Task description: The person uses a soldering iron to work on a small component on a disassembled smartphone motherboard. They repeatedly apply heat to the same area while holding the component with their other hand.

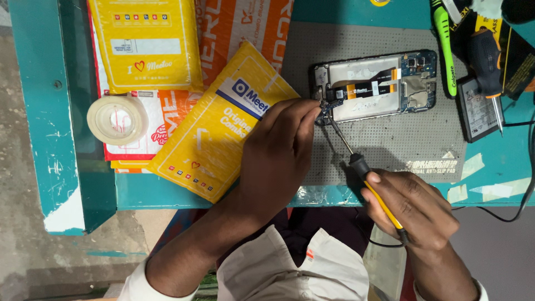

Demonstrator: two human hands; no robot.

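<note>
under left hand [277, 146], phone [374, 85] corner hidden, iron [365, 175] tip perhaps touching

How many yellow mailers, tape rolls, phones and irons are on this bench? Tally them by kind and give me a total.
Yellow mailers: 2 in plain view
Tape roll: 1
Phone, back off: 1
Iron, held in the right hand: 1
Total: 5
</note>
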